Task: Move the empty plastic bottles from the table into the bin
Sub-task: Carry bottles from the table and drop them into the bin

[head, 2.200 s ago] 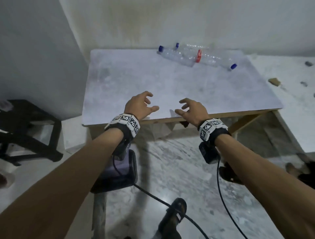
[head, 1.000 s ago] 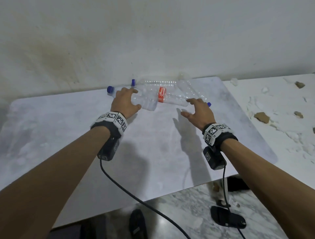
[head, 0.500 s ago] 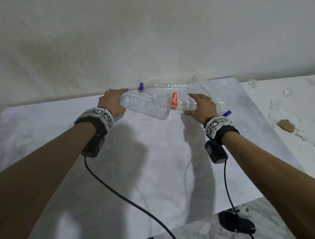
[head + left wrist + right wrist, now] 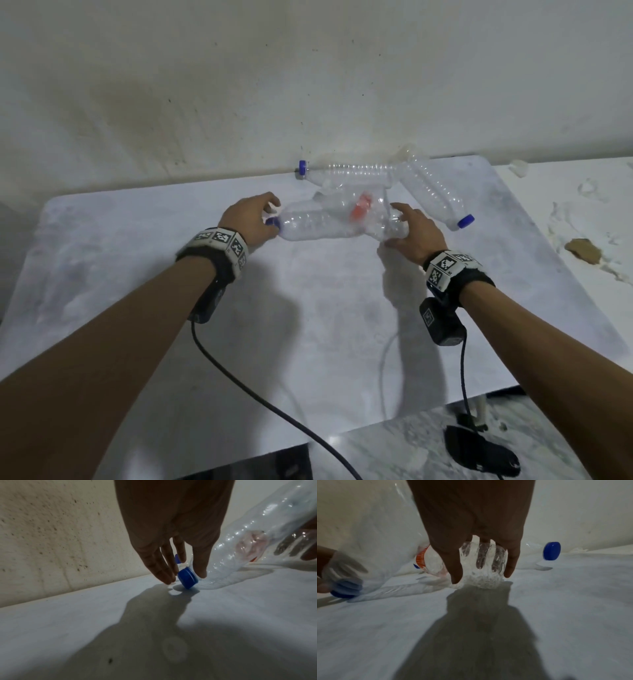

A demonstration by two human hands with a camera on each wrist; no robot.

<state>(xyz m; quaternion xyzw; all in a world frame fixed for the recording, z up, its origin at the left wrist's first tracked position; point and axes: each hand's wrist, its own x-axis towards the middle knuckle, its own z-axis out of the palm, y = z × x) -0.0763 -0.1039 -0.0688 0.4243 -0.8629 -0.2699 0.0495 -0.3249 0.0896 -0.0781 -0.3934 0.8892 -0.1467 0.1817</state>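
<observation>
Several empty clear plastic bottles lie at the back of the white table (image 4: 308,325). My left hand (image 4: 272,217) pinches the neck of the nearest bottle (image 4: 318,228) just behind its blue cap (image 4: 187,578), thumb on one side and fingers on the other. My right hand (image 4: 394,226) grips the base of the red-labelled bottle (image 4: 481,566), fingers curled over it. Another bottle (image 4: 356,171) lies along the wall. A fourth bottle (image 4: 433,192) lies slantwise to the right, its blue cap (image 4: 552,551) toward me. No bin is in view.
A stained wall (image 4: 308,85) stands right behind the bottles. To the right is a white ledge with rubble (image 4: 582,251). Wrist cables (image 4: 239,387) trail over the table's front. A dark sandal (image 4: 479,455) lies on the marble floor below.
Both hands went from the table's front edge to the bottles. The left hand slid to the cap end of the near bottle. The right hand closed on the red-labelled bottle's base, and both bottles shifted toward me.
</observation>
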